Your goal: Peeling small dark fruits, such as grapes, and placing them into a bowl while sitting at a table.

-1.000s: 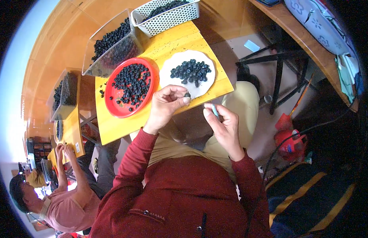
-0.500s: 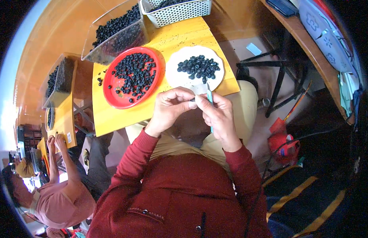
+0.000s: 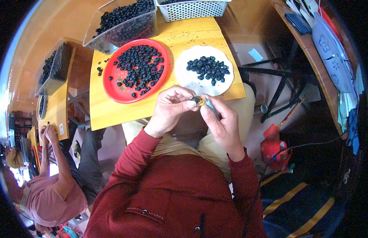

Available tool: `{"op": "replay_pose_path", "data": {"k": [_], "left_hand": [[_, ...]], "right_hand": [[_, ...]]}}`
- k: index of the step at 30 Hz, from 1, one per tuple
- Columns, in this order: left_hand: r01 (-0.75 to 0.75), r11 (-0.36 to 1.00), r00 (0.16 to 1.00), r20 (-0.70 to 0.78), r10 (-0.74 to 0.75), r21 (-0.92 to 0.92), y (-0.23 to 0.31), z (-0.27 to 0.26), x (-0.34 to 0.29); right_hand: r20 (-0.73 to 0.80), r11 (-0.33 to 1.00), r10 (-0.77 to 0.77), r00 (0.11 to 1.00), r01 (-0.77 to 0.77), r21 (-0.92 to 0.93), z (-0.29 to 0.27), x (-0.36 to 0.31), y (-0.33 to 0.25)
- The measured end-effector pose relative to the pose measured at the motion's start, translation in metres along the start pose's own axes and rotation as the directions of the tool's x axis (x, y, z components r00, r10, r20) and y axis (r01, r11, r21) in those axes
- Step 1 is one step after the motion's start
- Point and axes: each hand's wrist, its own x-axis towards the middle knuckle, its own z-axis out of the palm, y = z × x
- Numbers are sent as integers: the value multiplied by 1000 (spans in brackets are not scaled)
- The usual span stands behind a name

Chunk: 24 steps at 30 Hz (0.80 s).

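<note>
My left hand [image 3: 170, 107] is closed, pinching a small dark round piece [image 3: 195, 99] between thumb and fingertips. In my right hand [image 3: 223, 123] is a slim teal-handled tool [image 3: 212, 108], gripped between thumb and fingers; its tip points at the dark piece, with something small and yellowish between them. The exact kind of tool cannot be made out. Beyond my hands, a white scalloped plate [image 3: 182, 75] bears a cluster of similar dark round pieces [image 3: 208, 70]. To its left, a red oval tray [image 3: 111, 88] carries many more, spread loosely.
The yellow board [image 3: 108, 119] is speckled with dark crumbs. Behind it stand a clear bin [image 3: 124, 39] and a white perforated basket [image 3: 192, 12], both holding dark pieces. A person [image 3: 55, 194] works at another board on the left. A wooden table [image 3: 311, 59] edges the right side.
The view has shifted slightly. My right hand has turned the teal tool from nearly upright to slanted, and the pale flat part seen before at its tip no longer shows. The left hand keeps its pinch.
</note>
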Motion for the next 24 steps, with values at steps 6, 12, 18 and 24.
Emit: {"op": "replay_pose_path", "data": {"k": [6, 12, 18, 24], "left_hand": [[-15, 999, 1000, -1, 15, -30, 3, -3, -2], [-60, 998, 998, 21, 60, -4, 1, -8, -5], [-66, 998, 997, 39, 66, -8, 6, -3, -7], [-53, 999, 998, 26, 53, 3, 13, 8, -7]], "right_hand": [[76, 983, -76, 994, 87, -161, 4, 2, -6], [90, 971, -84, 992, 102, -215, 7, 3, -10], [110, 963, -97, 989, 121, -240, 4, 2, -9], [115, 973, -14, 993, 40, -226, -3, 2, -16]]}}
